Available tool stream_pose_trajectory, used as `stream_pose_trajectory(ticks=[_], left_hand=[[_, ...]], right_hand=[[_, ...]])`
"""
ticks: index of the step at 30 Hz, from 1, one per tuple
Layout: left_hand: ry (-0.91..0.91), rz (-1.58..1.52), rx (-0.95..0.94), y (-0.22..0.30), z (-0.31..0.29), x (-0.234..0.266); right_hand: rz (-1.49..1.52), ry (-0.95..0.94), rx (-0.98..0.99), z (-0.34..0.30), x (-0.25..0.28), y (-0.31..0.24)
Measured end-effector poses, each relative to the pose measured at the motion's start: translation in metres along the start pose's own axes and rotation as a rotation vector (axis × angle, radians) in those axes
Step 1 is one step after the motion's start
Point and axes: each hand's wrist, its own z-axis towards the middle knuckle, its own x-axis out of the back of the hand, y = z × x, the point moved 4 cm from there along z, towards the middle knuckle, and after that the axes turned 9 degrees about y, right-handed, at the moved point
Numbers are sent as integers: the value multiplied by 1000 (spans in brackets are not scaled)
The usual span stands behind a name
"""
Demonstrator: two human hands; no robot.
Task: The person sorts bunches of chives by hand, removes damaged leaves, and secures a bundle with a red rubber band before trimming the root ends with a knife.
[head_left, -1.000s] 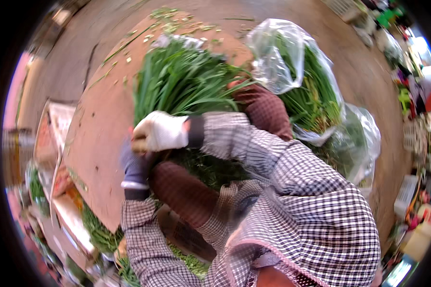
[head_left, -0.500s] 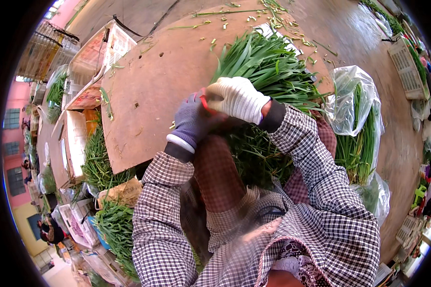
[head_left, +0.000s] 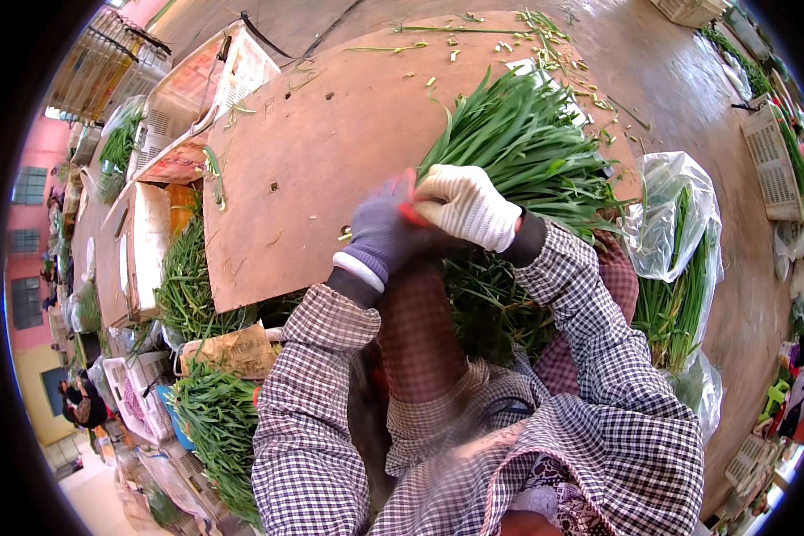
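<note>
My left hand [head_left: 377, 234], in a dark purple-grey glove, and my right hand [head_left: 473, 205], in a white knit glove, meet over the near edge of a brown board [head_left: 295, 179]. Between them a narrow red band [head_left: 410, 196] shows, with fingers of both hands closed on it. The left fingers are partly blurred. Just beyond my right hand, a large bunch of long, flat green leaves [head_left: 523, 134], like garlic chives, lies on the board. More dark greens [head_left: 496, 295] sit below my hands, between my legs.
Cut stem pieces [head_left: 563, 62] litter the board's far end. On the right stands a clear plastic bag [head_left: 674, 201] of long greens. Crates [head_left: 207, 80] and heaps of greens [head_left: 210, 424] line the left side. Another crate [head_left: 774, 165] is at the far right.
The view has shifted slightly, so the board and bunch appear a little further right and lower. Both hands stay together at the red band, which shows more plainly now.
</note>
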Motion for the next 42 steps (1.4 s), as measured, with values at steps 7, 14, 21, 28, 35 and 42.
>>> stream_pose_trajectory(ticks=[7,14,21,28,35,42], left_hand=[[-37,-26,95,0,0,5],[-12,-40,45,-1,-2,4],[80,-114,-7,8,0,9],[38,-28,27,8,-3,15],[-35,-148,85,9,-2,20],[-81,-334,157,1,-10,40]], right_hand=[[-281,-289,37,2,11,-18],[-281,-209,166,13,-7,-8],[96,-27,-263,7,-2,16],[-518,-518,-84,35,3,-12],[-600,-793,21,54,-15,-5],[-420,-540,149,39,-6,3]])
